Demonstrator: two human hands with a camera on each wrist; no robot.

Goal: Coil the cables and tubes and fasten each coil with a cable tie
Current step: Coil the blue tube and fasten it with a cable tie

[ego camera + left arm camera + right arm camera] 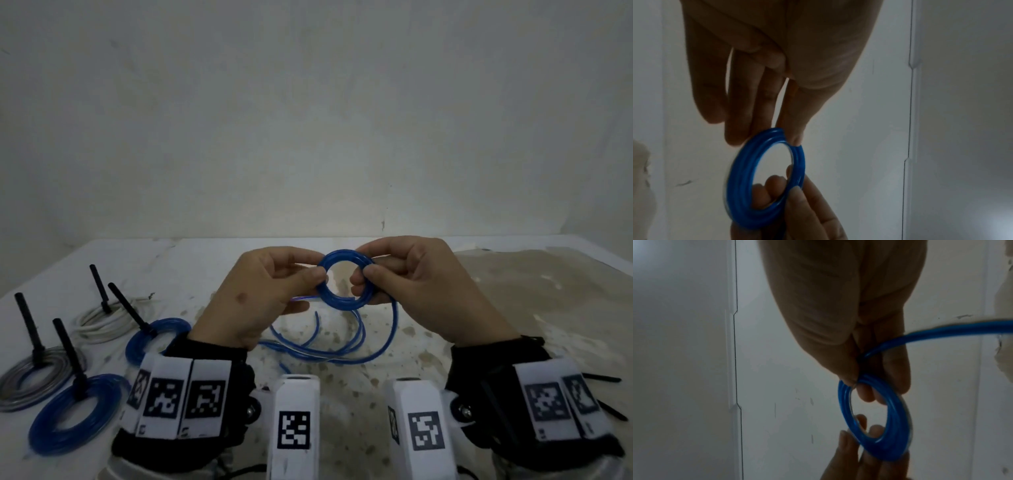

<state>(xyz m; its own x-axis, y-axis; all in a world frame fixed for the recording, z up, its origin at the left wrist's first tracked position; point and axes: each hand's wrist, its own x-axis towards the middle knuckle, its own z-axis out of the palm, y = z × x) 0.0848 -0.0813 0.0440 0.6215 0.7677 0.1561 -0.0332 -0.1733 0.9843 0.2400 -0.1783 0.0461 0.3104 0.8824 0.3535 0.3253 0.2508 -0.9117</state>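
I hold a small coil of blue tube [343,284] upright above the table between both hands. My left hand [310,274] pinches its left side with thumb and fingers, and my right hand [368,274] pinches its right side. The uncoiled rest of the blue tube [342,346] hangs down and lies in loose loops on the table below. In the left wrist view the coil [740,175] sits at my left fingertips [795,138]. In the right wrist view the coil [898,423] is pinched at its top and the loose tube [941,331] runs off to the right.
Finished coils with upright black cable ties lie at the left: two blue ones [73,416] [150,337], a grey one [32,380] and a white one [102,320]. Loose black cable ties [603,378] lie at the right. The table [513,291] is stained, a wall behind it.
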